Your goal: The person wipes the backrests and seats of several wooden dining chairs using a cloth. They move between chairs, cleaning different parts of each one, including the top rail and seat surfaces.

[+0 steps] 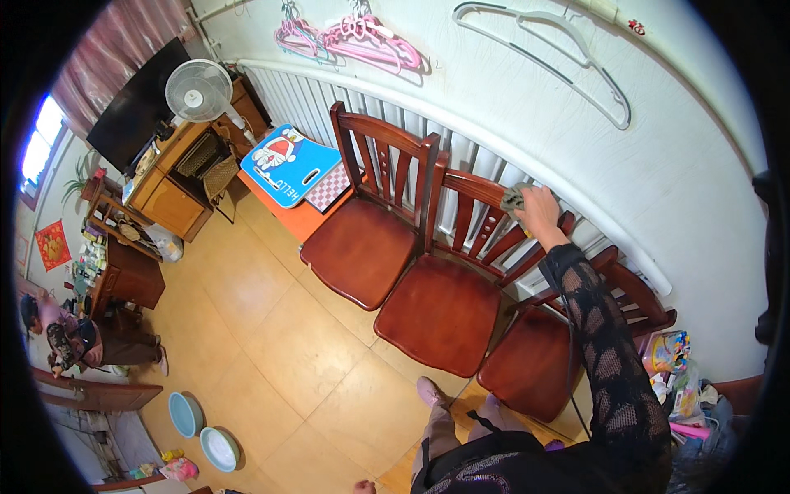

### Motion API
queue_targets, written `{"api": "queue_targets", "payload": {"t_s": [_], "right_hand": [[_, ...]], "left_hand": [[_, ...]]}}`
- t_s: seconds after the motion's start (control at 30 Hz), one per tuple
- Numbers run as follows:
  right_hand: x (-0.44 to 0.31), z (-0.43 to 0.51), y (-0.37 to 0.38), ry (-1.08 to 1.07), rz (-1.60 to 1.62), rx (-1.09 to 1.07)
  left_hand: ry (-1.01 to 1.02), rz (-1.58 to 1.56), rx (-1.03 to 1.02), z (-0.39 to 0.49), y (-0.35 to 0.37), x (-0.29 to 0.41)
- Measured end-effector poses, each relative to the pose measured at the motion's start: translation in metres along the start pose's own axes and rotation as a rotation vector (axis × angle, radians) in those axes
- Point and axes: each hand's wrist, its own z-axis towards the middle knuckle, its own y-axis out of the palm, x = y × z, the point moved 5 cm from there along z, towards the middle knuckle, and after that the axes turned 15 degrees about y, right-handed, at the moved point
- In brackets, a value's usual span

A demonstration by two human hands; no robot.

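My right hand (540,209) presses a crumpled grey-green cloth (513,199) against the top rail of the middle wooden chair (439,313). Its fingers are bent over the cloth, near the rail's right end. To the left, a matching reddish-brown chair (363,251) stands beside it. A third chair (536,364) is on the right, partly covered by my black lace sleeve (608,333). Only a small part of my left hand (364,487) shows at the bottom edge, low beside my legs and away from the chairs. Whether it holds anything is cut off from view.
A white radiator (290,89) runs behind the chairs. Blue folding lap table (289,163) lies on an orange surface (281,213). Two basins (186,414) stand on the tiled floor. Another person (92,339) bends at far left. Bags and clutter (694,401) sit at right.
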Motion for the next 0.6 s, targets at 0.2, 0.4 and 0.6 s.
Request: {"api": "queue_targets", "payload": {"t_s": [0.2, 0.4, 0.6], "right_hand": [[-0.068, 0.022, 0.010, -0.079, -0.009, 0.067], [-0.139, 0.047, 0.039, -0.226, -0.023, 0.043], [-0.117, 0.040, 0.037, -0.312, 0.138, 0.074]], "left_hand": [[-0.246, 0.184, -0.076, -0.033, -0.014, -0.044], [0.117, 0.166, -0.127, 0.000, 0.016, 0.029], [0.134, 0.269, -0.209, 0.018, 0.034, 0.079]]}}
